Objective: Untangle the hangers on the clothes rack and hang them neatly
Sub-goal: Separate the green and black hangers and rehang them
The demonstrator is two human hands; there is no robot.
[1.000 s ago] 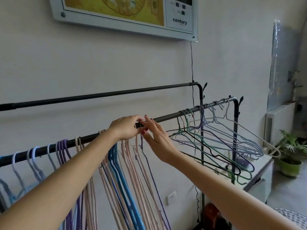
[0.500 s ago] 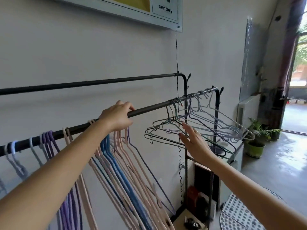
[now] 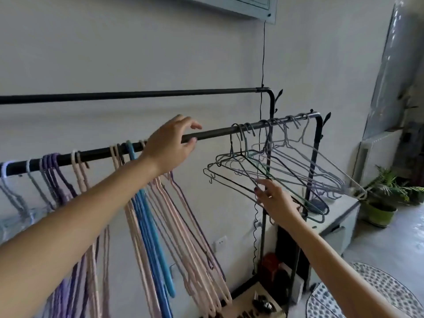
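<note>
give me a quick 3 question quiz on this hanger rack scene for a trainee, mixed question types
1. True or false: the left hand is gripping a pink hanger.
2. Multiple choice: the right hand is at
A. the tangled wire hangers
B. the blue hanger
C. the potted plant
3. Fill in: the back rail carries ____ hangers.

Key
1. False. Its fingers are spread loosely at the front rail, holding no hanger.
2. A. Its fingertips reach the lower wires of the tangle at the rail's right end.
3. No. All the hangers hang on the front rail.
</note>
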